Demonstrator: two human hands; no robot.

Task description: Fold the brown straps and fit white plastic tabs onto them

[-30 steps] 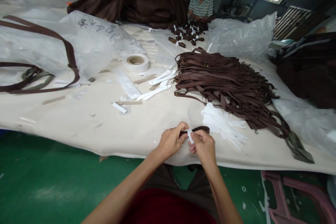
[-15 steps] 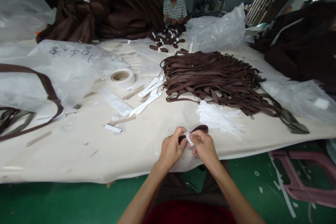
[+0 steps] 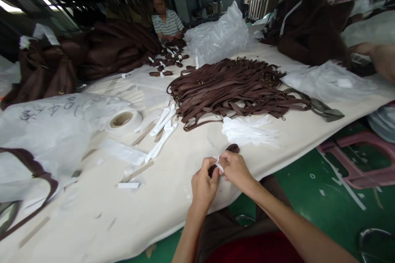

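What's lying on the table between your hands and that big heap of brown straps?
A pile of white paper pieces lies between the hands and the strap heap, as the head view shows. The hands hold a small brown strap with a white slip.

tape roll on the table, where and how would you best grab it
The tape roll lies flat with its open core facing up and bare table around it. Probably best taken from above: thumb in the core, fingers on the outer wall of the near side, which is free of the plastic bag to its left.
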